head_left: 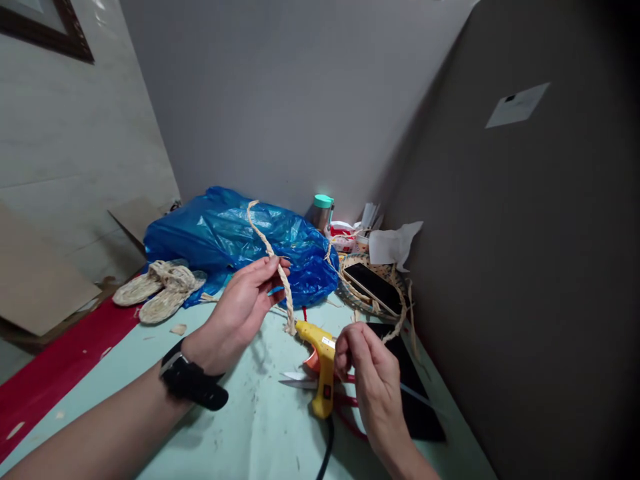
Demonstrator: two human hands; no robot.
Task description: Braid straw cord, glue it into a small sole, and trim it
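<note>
My left hand (250,293) pinches a pale braided straw cord (287,290) between thumb and fingers. The cord's upper end curls up in front of the blue bag, and its lower end hangs by the nozzle of a yellow glue gun (326,373). My right hand (370,367) is closed just right of the glue gun, its fingertips hidden; what they hold cannot be made out. A second straw braid (399,325) runs from behind this hand towards the basket. Under the glue gun lie red-handled scissors (300,381), blades pointing left, partly covered by gun and hand.
Behind my hands sits a large blue plastic bag (200,223). Woven straw slippers (163,293) lie at left. A round basket (345,283) holds a phone (375,287); a green-lidded bottle (323,210) stands behind. Grey panels (300,100) close off the back and right.
</note>
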